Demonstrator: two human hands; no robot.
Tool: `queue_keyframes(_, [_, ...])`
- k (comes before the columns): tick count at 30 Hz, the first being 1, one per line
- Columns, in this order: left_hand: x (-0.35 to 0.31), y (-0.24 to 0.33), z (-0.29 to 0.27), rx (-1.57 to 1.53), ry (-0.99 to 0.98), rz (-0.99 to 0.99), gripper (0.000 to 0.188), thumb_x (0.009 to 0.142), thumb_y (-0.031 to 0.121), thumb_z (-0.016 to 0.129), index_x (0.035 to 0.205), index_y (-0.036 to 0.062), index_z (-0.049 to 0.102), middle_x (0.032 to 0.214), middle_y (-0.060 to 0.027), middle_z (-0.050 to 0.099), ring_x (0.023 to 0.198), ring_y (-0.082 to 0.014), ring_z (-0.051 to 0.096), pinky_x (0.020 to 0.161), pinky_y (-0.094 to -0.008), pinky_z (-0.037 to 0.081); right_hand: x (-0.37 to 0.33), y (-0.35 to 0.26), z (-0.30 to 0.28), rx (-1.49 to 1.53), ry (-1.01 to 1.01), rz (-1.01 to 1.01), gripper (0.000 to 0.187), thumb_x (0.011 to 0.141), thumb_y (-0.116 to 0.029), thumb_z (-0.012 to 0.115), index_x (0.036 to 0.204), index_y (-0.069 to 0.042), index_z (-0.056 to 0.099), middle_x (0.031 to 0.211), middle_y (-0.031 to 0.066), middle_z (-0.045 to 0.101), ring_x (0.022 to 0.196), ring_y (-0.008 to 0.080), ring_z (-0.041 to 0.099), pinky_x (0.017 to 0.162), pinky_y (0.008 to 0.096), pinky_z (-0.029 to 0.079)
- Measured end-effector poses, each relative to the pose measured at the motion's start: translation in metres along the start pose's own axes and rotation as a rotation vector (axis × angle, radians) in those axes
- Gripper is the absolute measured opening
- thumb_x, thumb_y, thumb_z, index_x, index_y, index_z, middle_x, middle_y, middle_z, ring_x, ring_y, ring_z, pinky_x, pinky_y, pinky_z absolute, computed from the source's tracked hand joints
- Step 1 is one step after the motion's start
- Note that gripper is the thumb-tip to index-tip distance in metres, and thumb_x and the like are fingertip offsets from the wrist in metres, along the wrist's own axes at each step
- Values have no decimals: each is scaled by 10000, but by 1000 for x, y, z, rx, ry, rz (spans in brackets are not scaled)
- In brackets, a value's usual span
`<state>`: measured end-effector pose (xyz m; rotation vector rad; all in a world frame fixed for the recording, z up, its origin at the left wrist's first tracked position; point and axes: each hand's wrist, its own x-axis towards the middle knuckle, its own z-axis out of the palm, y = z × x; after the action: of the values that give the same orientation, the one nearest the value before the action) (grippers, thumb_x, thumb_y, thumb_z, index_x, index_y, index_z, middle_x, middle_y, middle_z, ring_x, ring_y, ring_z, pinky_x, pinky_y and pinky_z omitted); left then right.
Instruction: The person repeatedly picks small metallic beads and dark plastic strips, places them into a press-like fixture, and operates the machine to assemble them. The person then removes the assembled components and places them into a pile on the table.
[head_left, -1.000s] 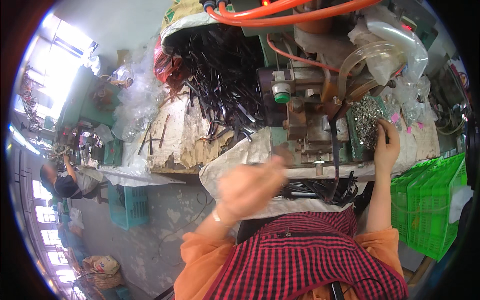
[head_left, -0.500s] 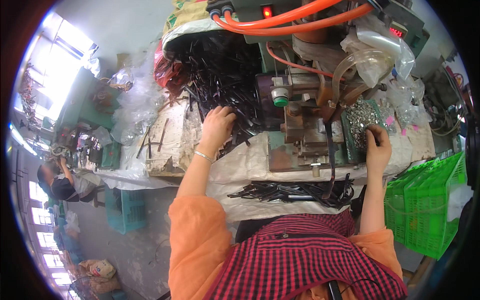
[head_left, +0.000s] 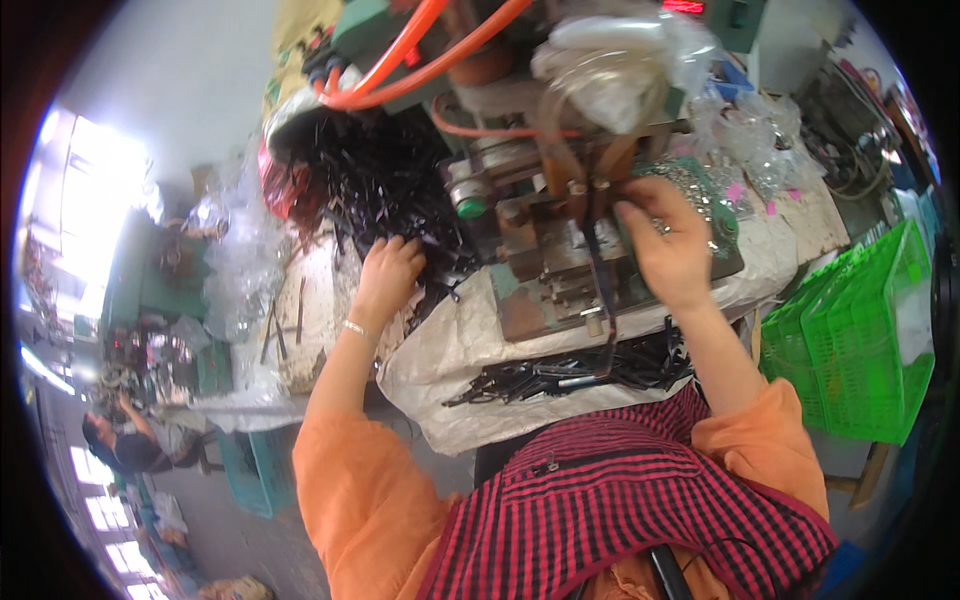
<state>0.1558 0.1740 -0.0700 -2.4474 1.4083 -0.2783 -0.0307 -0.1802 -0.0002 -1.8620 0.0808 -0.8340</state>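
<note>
Here, the left hand (head_left: 388, 278) rests with bent fingers on the near edge of a big pile of black strips (head_left: 375, 175); whether it grips one cannot be told. The right hand (head_left: 672, 245) is at the machine (head_left: 522, 312), thumb and fingers curled toward each other just beside a single strip (head_left: 601, 285) that hangs down over the front; anything between its fingertips is hidden. Small metal bits (head_left: 690, 178) lie behind that hand, and more strips (head_left: 545, 378) sit on a pale cloth (head_left: 425, 365) below.
</note>
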Motion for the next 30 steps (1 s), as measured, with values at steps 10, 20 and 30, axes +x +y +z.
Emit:
queue_keyframes(10, [-5, 19, -6, -325, 254, -60, 218, 769, 51, 728, 985, 77, 719, 1017, -66, 700, 895, -269, 664, 802, -393, 523, -14, -2, 28, 478, 52, 232, 394, 953, 34, 623, 1338, 29, 541, 1127, 111, 742, 1059, 159, 701, 939, 280, 521])
queue_keyframes(20, [8, 113, -126, -859, 1087, -344, 189, 845, -65, 738, 1018, 13, 746, 975, -123, 761, 795, -191, 711, 654, -290, 525, -16, -49, 11, 245, -85, 175, 522, 929, -18, 635, 1417, 26, 454, 1095, 202, 728, 990, 299, 710, 891, 342, 521])
queue_keyframes(30, [67, 167, -149, -605, 958, 302, 278, 723, 68, 771, 999, 68, 738, 1109, -102, 752, 590, -117, 571, 511, -252, 449, -15, 63, -52, -992, -30, 104, 290, 809, -142, 782, 1081, -61, 723, 1333, 213, 630, 1345, 413, 517, 1092, 496, 434])
